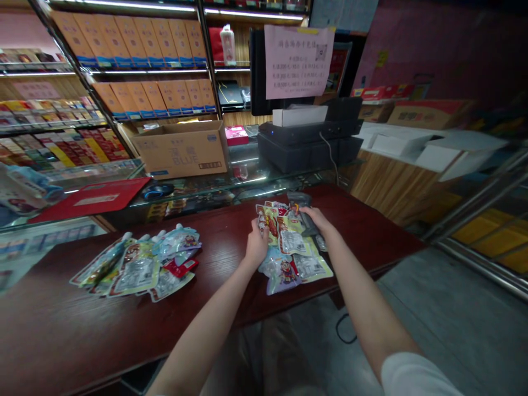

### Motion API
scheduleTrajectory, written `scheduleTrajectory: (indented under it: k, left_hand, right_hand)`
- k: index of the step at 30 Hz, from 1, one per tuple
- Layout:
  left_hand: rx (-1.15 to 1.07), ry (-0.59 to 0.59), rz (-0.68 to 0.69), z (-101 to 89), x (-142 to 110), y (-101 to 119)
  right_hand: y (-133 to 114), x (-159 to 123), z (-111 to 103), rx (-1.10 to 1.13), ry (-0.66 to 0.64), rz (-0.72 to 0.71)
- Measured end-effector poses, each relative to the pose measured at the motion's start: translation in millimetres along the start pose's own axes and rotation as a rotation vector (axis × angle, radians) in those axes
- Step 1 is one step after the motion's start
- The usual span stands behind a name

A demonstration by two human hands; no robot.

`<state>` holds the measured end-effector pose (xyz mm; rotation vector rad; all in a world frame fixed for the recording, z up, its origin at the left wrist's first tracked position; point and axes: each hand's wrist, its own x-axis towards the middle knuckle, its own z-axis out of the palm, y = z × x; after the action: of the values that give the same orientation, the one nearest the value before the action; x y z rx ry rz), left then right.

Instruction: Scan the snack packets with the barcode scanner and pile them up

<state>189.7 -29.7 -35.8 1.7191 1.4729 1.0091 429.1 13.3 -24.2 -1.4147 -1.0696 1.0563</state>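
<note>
In front of me on the dark red table lies a pile of shiny snack packets (292,242), printed yellow and red, with silvery labels. My left hand (256,245) is closed on the left edge of an upper snack packet. On the other side, my right hand (317,220) pinches a dark grey plastic bag (309,226) beside the pile; its fingertips are partly hidden. A clear-and-purple pouch (284,270) with a cartoon figure lies at the pile's near side. A second group of packets and spouted pouches (138,264) rests farther left.
The dark red table (223,242) meets a glass counter at the back. On that counter stand an open cardboard box (181,148), a black computer mouse (158,191), a red folder (97,198) and a black printer-like machine (309,137). A metal rail (478,275) runs at the right.
</note>
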Motion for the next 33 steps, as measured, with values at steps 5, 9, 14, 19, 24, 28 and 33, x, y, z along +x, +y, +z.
scheduleTrajectory:
  k: [5,9,14,19,24,28,33]
  left_hand:
    - [-0.006,-0.017,-0.001,-19.1,-5.1,-5.0]
    - [-0.004,-0.006,0.001,-39.6,-11.0,-15.3]
    - [-0.076,0.063,0.066,-66.9,-17.5,-30.9]
    - [-0.271,0.195,0.109,-94.1,-15.9,-40.0]
    - [-0.378,0.237,0.181,-123.7,-6.5,-42.2]
    - [-0.186,0.292,0.265,-150.0,-5.9,-34.6]
    - [0.275,0.456,0.388,-173.7,-8.6,-27.2]
  right_hand:
    - [-9.3,-14.8,25.3,-0.009,-0.028,-0.015]
    - [-14.8,-23.5,47.9,-0.010,-0.084,-0.013]
    - [-16.2,-24.2,65.2,0.098,-0.099,0.036]
    - [-33.6,-29.6,54.8,0.242,-0.089,0.059]
    - [-64.9,-60.9,38.3,0.380,-0.211,-0.120]
    - [-82.5,-93.9,43.3,0.414,-0.341,-0.138]
    - [-88.4,-107.3,70.0,0.469,-0.493,-0.130]
